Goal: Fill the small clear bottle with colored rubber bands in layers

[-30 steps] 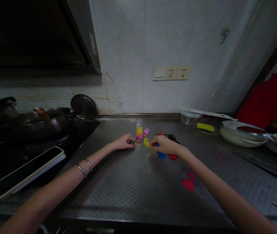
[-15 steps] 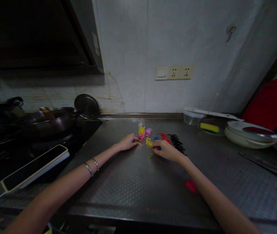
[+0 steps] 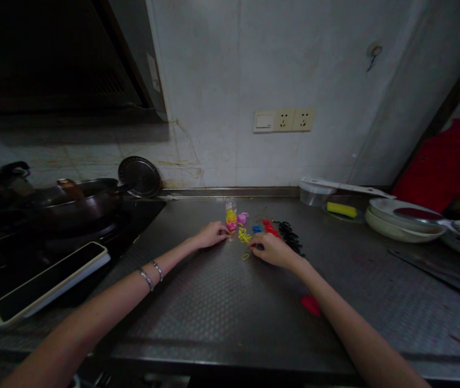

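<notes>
My left hand [image 3: 212,235] rests on the counter with its fingers curled together, the tips by the foot of a small clear jar [image 3: 231,215] holding yellow and pink bands. Whatever those fingers hold is too small to name. My right hand [image 3: 270,249] has thumb and fingertips pinched together low over the counter; what lies between them is unclear. Just left of it are a pile of yellow bands [image 3: 244,235] and a single yellow band [image 3: 245,257]. Behind it lie blue bands [image 3: 256,229], red bands [image 3: 269,226] and black bands [image 3: 289,235]. A pink bundle [image 3: 242,217] sits beside the jar.
A red piece [image 3: 310,304] lies near my right forearm. To the left are a phone [image 3: 49,280], a pan [image 3: 80,202] and a round lid [image 3: 139,177]. At right stand a clear tub [image 3: 314,193], a yellow sponge [image 3: 341,209], stacked bowls [image 3: 399,223] and a knife [image 3: 436,275].
The whole view has shifted slightly, so things appear a little further left. Blue seen at my right fingertips before is now mostly hidden. Both hands keep nearly the same places.
</notes>
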Action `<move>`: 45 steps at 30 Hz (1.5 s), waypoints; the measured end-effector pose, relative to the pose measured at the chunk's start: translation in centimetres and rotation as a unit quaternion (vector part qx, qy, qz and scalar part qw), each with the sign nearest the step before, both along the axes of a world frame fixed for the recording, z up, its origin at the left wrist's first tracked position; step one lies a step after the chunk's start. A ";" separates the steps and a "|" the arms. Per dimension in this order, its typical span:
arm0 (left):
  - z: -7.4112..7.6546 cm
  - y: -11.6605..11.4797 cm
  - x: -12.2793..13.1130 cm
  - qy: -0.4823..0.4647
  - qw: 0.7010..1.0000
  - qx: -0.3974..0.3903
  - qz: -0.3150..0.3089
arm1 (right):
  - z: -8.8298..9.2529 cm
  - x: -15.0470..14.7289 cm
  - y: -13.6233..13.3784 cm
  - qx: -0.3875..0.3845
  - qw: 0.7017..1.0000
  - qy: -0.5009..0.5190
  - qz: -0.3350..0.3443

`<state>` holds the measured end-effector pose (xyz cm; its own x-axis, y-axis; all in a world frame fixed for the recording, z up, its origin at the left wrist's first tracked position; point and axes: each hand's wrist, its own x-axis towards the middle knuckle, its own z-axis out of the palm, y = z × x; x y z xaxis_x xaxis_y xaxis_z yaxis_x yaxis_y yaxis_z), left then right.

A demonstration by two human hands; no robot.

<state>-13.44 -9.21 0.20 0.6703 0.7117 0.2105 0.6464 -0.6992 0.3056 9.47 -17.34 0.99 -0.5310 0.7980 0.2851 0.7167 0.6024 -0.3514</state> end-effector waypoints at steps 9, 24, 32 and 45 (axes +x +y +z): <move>-0.2 0.0 0.9 -0.020 0.999 0.016 -0.019 | 0.2 0.6 -0.1 0.032 0.998 -0.053 -0.024; 4.0 -0.4 1.4 -0.119 0.992 0.030 -0.036 | 1.0 0.6 -0.4 0.026 0.995 -0.086 -0.044; 12.8 3.5 1.8 -0.071 0.996 0.048 0.022 | 1.1 0.7 -0.4 0.029 0.995 -0.079 -0.044; 12.0 3.9 2.0 -0.110 0.994 0.004 0.016 | 0.7 0.7 -0.3 0.022 0.995 -0.081 -0.045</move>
<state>-11.45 -5.32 12.24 0.5845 0.7297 0.3548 0.5869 -0.6821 0.4362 10.16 -17.62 1.65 -0.4993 0.8334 0.2369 0.8139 0.5449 -0.2015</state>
